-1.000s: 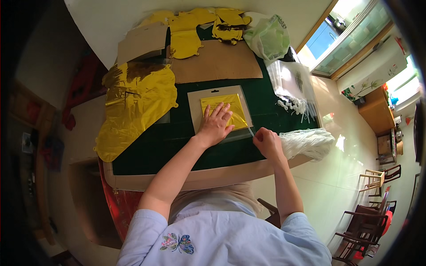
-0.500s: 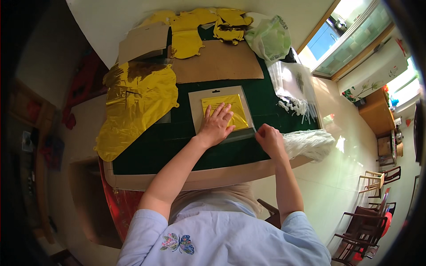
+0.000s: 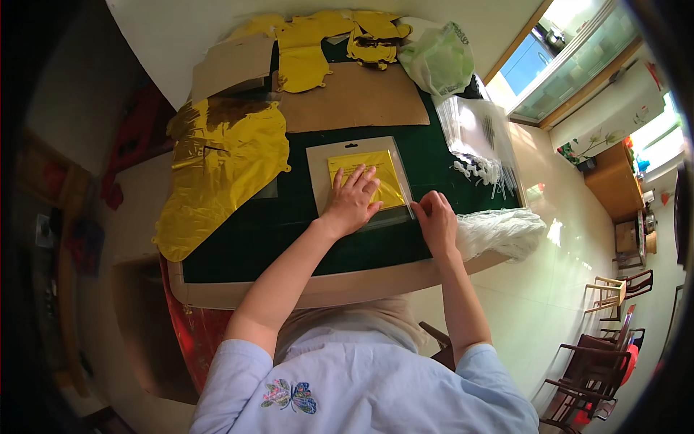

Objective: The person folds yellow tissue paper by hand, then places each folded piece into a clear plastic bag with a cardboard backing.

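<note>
A folded gold foil balloon (image 3: 389,181) lies on a beige card inside a clear plastic bag (image 3: 318,160) with a hang hole at its far edge. My left hand (image 3: 350,199) rests flat on the balloon through the plastic, fingers outstretched and slightly apart. At the bag's near right corner, the closed fingers of my right hand (image 3: 436,220) pinch the edge of the plastic. A thin pale strip shows by those fingertips; whether it is a seam or a loose piece is hard to make out.
Flat gold foil balloons (image 3: 224,170) lie left and at the back, near cardboard sheets (image 3: 354,101). To the right are clear bags with white sticks (image 3: 477,137), a bundle of white string (image 3: 502,233) and a pale green plastic bag (image 3: 437,61). Dark green cloth (image 3: 238,249) covers the table.
My right hand has shifted slightly away from me, still at the bag's near right corner. My left hand stays pressed on the balloon.
</note>
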A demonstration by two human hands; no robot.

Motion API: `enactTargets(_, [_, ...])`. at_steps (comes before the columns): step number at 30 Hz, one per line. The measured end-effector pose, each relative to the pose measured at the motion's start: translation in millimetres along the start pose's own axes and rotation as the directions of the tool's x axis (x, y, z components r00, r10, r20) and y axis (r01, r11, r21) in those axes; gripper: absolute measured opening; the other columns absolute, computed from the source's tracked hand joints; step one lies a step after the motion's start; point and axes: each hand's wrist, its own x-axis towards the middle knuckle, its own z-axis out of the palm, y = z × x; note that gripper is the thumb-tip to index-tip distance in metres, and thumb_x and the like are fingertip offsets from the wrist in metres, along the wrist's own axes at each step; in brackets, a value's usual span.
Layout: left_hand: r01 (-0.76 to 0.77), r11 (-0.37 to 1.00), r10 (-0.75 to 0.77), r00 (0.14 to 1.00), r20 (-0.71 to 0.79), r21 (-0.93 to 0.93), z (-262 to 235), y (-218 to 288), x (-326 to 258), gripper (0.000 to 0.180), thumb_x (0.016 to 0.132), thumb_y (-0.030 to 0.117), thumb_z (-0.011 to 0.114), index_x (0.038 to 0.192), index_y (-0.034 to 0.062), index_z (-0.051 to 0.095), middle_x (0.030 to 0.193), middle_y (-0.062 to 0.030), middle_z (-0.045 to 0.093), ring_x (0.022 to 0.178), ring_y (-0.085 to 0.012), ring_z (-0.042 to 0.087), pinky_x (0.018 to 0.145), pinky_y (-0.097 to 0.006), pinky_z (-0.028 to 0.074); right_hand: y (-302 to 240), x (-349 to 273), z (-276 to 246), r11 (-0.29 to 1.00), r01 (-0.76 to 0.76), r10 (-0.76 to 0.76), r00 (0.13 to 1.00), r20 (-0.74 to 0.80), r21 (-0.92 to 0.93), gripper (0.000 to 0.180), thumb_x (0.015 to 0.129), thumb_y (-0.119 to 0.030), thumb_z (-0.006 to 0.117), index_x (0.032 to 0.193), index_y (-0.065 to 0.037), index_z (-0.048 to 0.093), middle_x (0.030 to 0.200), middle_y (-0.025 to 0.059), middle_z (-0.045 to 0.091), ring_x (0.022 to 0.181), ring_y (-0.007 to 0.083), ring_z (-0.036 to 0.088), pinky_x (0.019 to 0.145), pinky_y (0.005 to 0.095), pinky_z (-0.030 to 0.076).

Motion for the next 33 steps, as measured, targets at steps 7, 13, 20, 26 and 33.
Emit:
enactTargets(7, [-0.015, 1.000, 0.015, 1.000, -0.011, 0.009, 0.3, -1.9, -1.3, 0.046, 0.092, 0.037, 0.058, 0.129, 0.0113, 0.047, 0.147, -0.0112, 0.037, 0.140, -0.0286, 0.029, 0.113, -0.058, 0.019, -0.3, -8.7, -13.0, 0.989, 0.030, -0.055, 0.984, 0.171, 0.142, 0.025, 0.077, -0.012, 0.076, 0.088, -0.004, 0.055, 0.075, 0.0091, 0.056, 0.063, 0.0216, 0.056, 0.059, 0.0319, 0.048])
enactTargets(13, [0.015, 1.000, -0.014, 0.999, 0.049, -0.017, -3.5, 0.4, 1.3, 0.049, 0.094, 0.039, 0.054, 0.133, 0.0110, 0.048, 0.149, -0.0114, 0.037, 0.142, -0.0277, 0.028, 0.115, -0.057, 0.015, -1.5, 1.1, -2.1, 0.993, -0.068, 0.048, 0.980, 0.191, 0.100, 0.024, 0.075, -0.010, 0.075, 0.088, -0.005, 0.055, 0.079, 0.0099, 0.057, 0.069, 0.0256, 0.058, 0.064, 0.0356, 0.049])
enactTargets(20, [-0.001, 1.000, 0.001, 1.000, 0.029, 0.000, -2.9, 0.5, -0.2, 0.047, 0.092, 0.037, 0.057, 0.131, 0.0117, 0.046, 0.148, -0.0115, 0.036, 0.141, -0.0282, 0.029, 0.114, -0.057, 0.018, 6.6, -3.5, -3.7, 0.985, -0.012, -0.020, 0.982, 0.189, 0.171, 0.020, 0.079, -0.015, 0.073, 0.087, -0.005, 0.059, 0.076, 0.0099, 0.059, 0.068, 0.0261, 0.060, 0.062, 0.0358, 0.049])
enactTargets(26, [0.023, 1.000, -0.023, 1.000, 0.011, -0.009, -0.1, -0.5, -0.1, 0.048, 0.093, 0.040, 0.055, 0.131, 0.0114, 0.049, 0.148, -0.0116, 0.038, 0.141, -0.0274, 0.028, 0.114, -0.058, 0.016, -5.1, 3.5, 5.3, 0.994, -0.104, 0.100, 0.989, 0.110, 0.034, 0.021, 0.080, -0.019, 0.073, 0.086, -0.004, 0.059, 0.072, 0.0105, 0.060, 0.066, 0.0288, 0.060, 0.062, 0.0381, 0.049])
enactTargets(33, [0.017, 0.998, -0.020, 0.998, -0.064, -0.057, -1.5, -0.7, -1.5, 0.050, 0.091, 0.037, 0.060, 0.131, 0.0116, 0.045, 0.147, -0.0124, 0.036, 0.141, -0.0293, 0.028, 0.114, -0.058, 0.017, 8.3, 6.9, 1.2, 0.983, -0.183, 0.175, 0.969, 0.173, 0.029, 0.019, 0.082, -0.020, 0.071, 0.085, -0.002, 0.063, 0.071, 0.0109, 0.065, 0.065, 0.0253, 0.063, 0.061, 0.0345, 0.050])
